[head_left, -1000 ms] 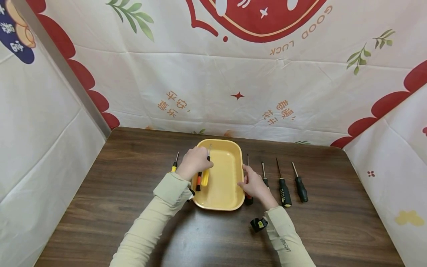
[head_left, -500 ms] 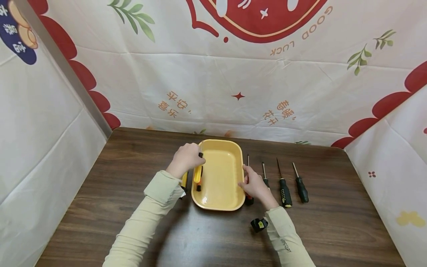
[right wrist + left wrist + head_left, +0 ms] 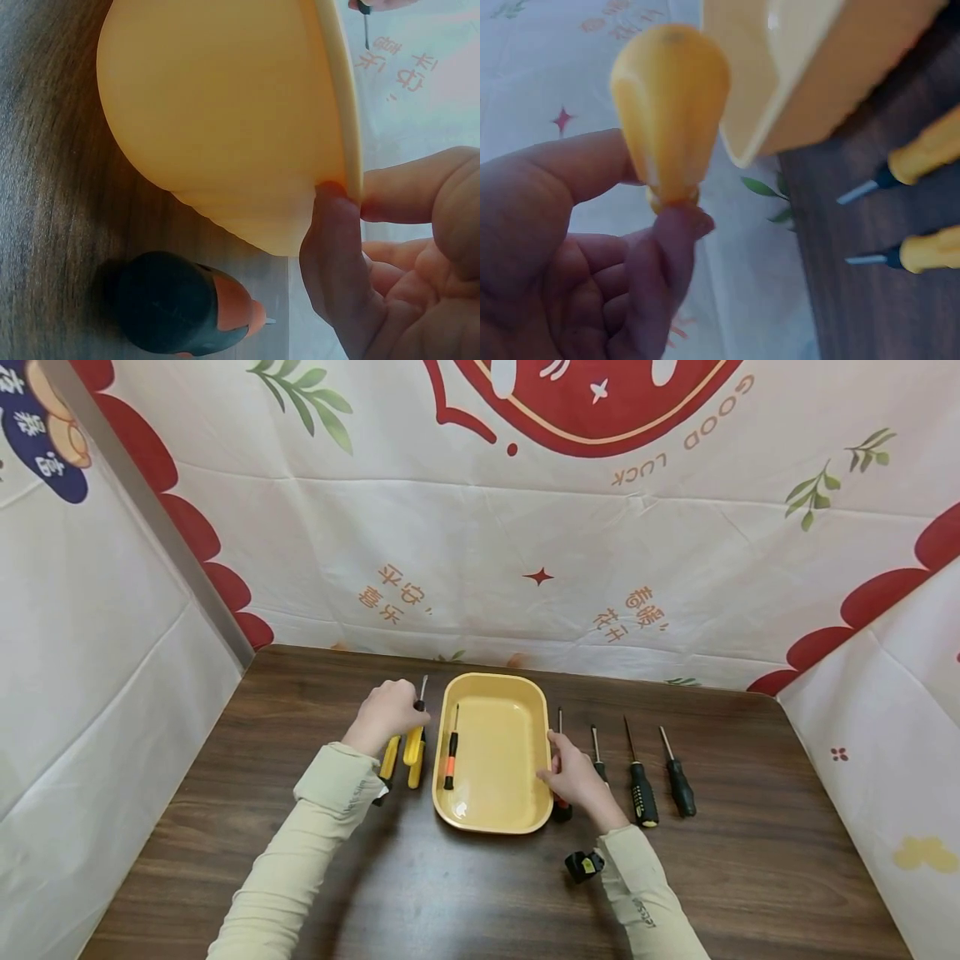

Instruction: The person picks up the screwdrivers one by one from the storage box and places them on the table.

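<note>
My left hand (image 3: 387, 714) pinches a screwdriver (image 3: 413, 745) with a yellow handle, lifted left of a yellow tray (image 3: 491, 829). In the left wrist view its bulbous handle (image 3: 671, 97) points at the camera, thumb and index finger at the neck. My right hand (image 3: 576, 772) pinches the tray's right rim, thumb outside, as the right wrist view shows at the tray wall (image 3: 225, 97). Inside the tray lies a small black-and-orange screwdriver (image 3: 451, 760). Two yellow-handled screwdrivers (image 3: 930, 251) lie on the table by my left hand, partly covered by it in the head view.
Right of the tray lies a black-and-red screwdriver (image 3: 562, 811), partly under my right hand. Farther right are three dark-handled screwdrivers, one a black-and-yellow one (image 3: 643, 795). A black device (image 3: 583, 866) sits at my right wrist. A printed cloth (image 3: 480, 552) stands behind the wooden table (image 3: 465, 902).
My left hand has carried the yellow-handled screwdriver leftward from over the tray to beside it, uncovering the small screwdriver inside. My right hand stays at the rim.
</note>
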A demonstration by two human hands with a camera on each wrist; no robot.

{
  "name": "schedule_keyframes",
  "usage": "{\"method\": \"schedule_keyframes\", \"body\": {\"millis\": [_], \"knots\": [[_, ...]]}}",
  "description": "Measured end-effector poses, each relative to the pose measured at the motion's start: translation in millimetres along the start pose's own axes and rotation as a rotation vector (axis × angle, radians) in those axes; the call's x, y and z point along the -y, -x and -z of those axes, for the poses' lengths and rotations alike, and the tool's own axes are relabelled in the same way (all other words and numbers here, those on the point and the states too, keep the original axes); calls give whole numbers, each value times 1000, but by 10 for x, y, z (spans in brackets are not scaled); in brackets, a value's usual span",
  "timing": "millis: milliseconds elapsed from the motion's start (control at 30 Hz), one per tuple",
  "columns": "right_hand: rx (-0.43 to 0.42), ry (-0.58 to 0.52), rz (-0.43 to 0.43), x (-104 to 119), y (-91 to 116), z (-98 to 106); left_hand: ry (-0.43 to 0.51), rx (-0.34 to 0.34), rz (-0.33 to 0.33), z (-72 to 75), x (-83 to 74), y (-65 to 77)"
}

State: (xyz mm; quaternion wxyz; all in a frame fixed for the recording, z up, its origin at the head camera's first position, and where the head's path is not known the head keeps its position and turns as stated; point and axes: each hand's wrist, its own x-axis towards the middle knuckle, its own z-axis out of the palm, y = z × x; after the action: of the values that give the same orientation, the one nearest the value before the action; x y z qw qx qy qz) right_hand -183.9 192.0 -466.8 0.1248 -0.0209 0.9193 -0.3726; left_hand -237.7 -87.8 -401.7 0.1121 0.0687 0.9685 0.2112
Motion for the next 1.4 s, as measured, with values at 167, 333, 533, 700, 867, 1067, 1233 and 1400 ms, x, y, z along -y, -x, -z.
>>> {"method": "schedule_keyframes", "body": {"millis": [167,333,533,700,867,1067,1233,1400], "knots": [[1,-2,3,-8,2,-7,37,-47,2,-41,151,-1],[-3,-5,10,-7,12,-4,58,-95,1,-55,288,-1],[3,-8,7,-3,19,0,49,-119,19,-82,430,-19],[3,-8,9,-9,16,-1,61,-128,39,-113,535,-29],[4,-6,21,-15,19,2,55,-138,55,-149,649,-41],[2,-14,13,-7,19,-6,53,-144,97,-186,753,-31],[-1,-8,16,-6,16,-8,58,-146,121,-249,823,-47],[-3,1,15,-15,12,-5,46,-162,132,-308,864,-56]]}}
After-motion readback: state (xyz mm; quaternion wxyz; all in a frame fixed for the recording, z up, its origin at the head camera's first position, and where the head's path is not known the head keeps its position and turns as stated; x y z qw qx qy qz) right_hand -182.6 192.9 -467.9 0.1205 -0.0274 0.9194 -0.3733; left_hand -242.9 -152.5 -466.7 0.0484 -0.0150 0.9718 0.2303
